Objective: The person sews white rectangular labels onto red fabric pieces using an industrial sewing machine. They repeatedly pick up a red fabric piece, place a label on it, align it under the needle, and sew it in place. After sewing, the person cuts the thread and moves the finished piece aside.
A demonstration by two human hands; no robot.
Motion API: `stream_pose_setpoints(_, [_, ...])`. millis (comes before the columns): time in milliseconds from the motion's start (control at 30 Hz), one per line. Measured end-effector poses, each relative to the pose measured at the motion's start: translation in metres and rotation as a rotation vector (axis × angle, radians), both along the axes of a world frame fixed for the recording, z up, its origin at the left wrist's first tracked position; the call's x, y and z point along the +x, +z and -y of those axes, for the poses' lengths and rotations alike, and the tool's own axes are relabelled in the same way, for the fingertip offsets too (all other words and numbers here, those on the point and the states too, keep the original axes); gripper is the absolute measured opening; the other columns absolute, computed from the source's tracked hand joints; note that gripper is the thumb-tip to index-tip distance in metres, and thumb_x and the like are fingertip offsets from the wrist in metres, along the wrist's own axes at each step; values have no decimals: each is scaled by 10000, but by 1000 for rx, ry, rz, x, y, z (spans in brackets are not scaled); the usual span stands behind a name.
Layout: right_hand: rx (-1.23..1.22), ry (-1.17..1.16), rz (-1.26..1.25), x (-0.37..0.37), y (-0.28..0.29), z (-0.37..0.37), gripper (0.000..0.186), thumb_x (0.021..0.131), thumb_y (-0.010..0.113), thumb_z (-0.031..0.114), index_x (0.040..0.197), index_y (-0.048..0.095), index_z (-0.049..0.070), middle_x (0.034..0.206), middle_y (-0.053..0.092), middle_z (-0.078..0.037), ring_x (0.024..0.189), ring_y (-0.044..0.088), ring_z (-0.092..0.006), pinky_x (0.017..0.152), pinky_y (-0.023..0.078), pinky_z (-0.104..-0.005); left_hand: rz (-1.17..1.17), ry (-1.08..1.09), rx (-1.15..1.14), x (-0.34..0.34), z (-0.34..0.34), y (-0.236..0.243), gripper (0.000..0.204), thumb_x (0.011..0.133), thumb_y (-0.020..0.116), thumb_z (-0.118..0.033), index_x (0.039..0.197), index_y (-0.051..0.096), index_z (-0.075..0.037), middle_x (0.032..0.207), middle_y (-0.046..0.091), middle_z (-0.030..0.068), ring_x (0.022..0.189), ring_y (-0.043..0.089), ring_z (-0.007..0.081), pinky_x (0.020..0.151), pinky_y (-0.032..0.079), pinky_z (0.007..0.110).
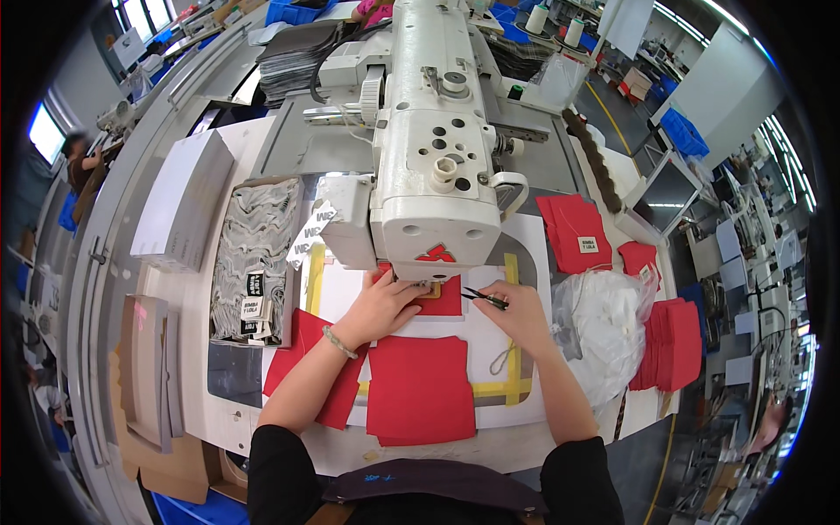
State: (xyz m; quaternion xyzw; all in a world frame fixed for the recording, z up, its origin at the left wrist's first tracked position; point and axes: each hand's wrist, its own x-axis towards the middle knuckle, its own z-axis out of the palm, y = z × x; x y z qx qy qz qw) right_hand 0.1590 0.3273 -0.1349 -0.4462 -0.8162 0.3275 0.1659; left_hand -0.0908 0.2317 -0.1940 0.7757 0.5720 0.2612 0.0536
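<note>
My left hand [390, 297] rests with fingers apart on a red fabric piece [447, 305] beneath the head of a white sewing machine [430, 210], beside a small yellowish frame [430, 289]; some fingertips are partly hidden. Just to its right, my right hand [513, 311] grips small dark thread snips [486, 298], their blades pointing left toward that piece. Closer to me lie a stack of red pieces [420, 389] and a red piece [293, 366] under my left forearm, on a white board [538, 247] bordered with yellow tape.
At left are a box of labels [249, 219], a white box [179, 197] and an empty carton [145, 367]. At right are red stacks [674, 346] [573, 223], a bundled clear plastic bag [599, 324] and a screen [665, 197]. Another person [79, 166] works far left.
</note>
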Motion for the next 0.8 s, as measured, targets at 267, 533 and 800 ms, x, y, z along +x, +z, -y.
stream_pose_setpoints(267, [224,-120,-18,34,-6,2,236,790,736,245,935,690,65,837,697,-93,714,675,-267,626,514,-352,36,51,-66,-4,2,1,261,866,660,-236,1118,674,-170,1129,659,30,1074,521,247,933,288,431])
stream_pose_setpoints(533, [353,-94,146,54,-23,3,193,788,722,233,902,670,86,828,681,-72,697,650,-289,629,495,-375,-27,-38,-135,-12,-3,7,302,883,631,-248,1180,659,-199,1140,664,-16,1105,524,231,940,310,443])
stream_pose_setpoints(800, [637,196,80,43,-15,-5,240,747,712,172,960,622,106,1078,642,-23,965,582,-214,832,394,-378,-85,-98,-218,-26,-12,18,269,838,626,-174,1098,693,-174,927,699,61,887,631,261,851,448,424])
